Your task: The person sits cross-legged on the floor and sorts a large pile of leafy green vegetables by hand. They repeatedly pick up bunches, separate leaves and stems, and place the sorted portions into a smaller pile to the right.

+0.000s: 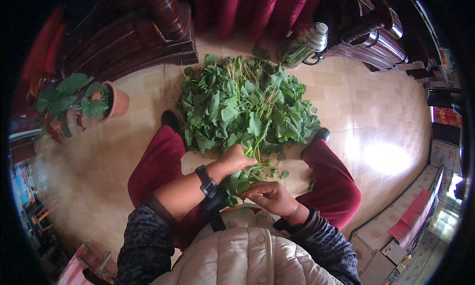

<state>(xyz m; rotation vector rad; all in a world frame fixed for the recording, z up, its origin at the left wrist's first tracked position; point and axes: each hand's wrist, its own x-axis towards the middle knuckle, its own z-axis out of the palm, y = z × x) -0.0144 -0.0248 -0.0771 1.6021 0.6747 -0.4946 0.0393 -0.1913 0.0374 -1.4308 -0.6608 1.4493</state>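
A large heap of leafy greens [241,103] with pale roots and stems lies on the floor between my feet. My left hand [235,159], with a black watch [206,182] on the wrist, is closed around several green stems at the near edge of the heap. Just below and to the right, my right hand [272,198] has its thumb and forefinger pinched together at the leaves of a small bunch [237,181] close to my lap. More loose stems and leaves [265,170] lie between the two hands.
A clear flask with a metal top [302,46] stands behind the heap on the right. A potted plant [118,100] is at the left. Dark wooden furniture [130,47] and a red curtain [252,10] border the far side. A pink cloth [410,218] lies at the lower right.
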